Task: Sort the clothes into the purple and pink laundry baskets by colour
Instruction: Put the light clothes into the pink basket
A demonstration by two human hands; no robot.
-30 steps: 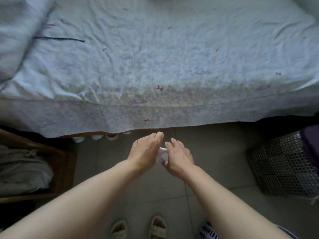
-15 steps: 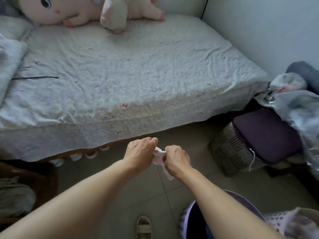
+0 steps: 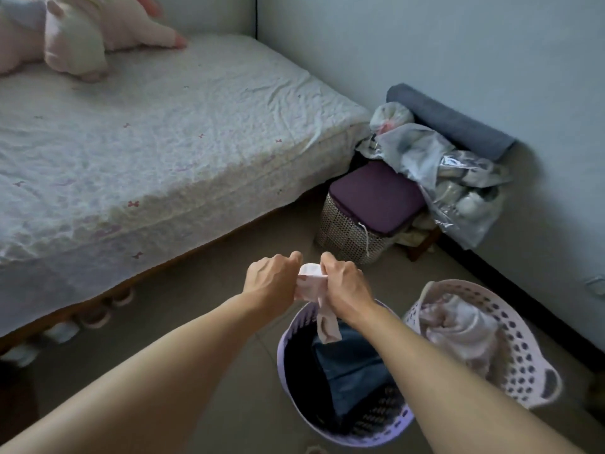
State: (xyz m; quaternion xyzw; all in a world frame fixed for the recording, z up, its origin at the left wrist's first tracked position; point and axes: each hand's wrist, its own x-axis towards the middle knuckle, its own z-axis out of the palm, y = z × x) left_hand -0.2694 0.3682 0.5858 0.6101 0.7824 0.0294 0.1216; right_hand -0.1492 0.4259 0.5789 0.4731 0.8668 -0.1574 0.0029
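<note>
A small pale pink garment [image 3: 314,291] is held between my two hands above the floor; its loose end dangles over the purple basket. My left hand [image 3: 271,280] grips its left side with curled fingers. My right hand [image 3: 343,283] grips its right side the same way. The purple basket [image 3: 296,401] stands on the floor below my right forearm and holds dark and blue denim clothes [image 3: 350,371]. To its right stands the pink basket [image 3: 523,352], holding pale pinkish clothes [image 3: 458,326].
A bed [image 3: 157,152] with a light patterned sheet fills the left; a pink plush toy [image 3: 82,37] lies at its far end. Shoes [image 3: 95,316] sit under the bed edge. A wicker hamper [image 3: 347,234] with a purple cushion, bags [image 3: 458,181] and a grey roll [image 3: 458,126] stand by the right wall.
The view has swung right and up from the bed edge, bringing both baskets into sight. My hands have curled tighter on the pale garment, whose end now hangs over the purple basket.
</note>
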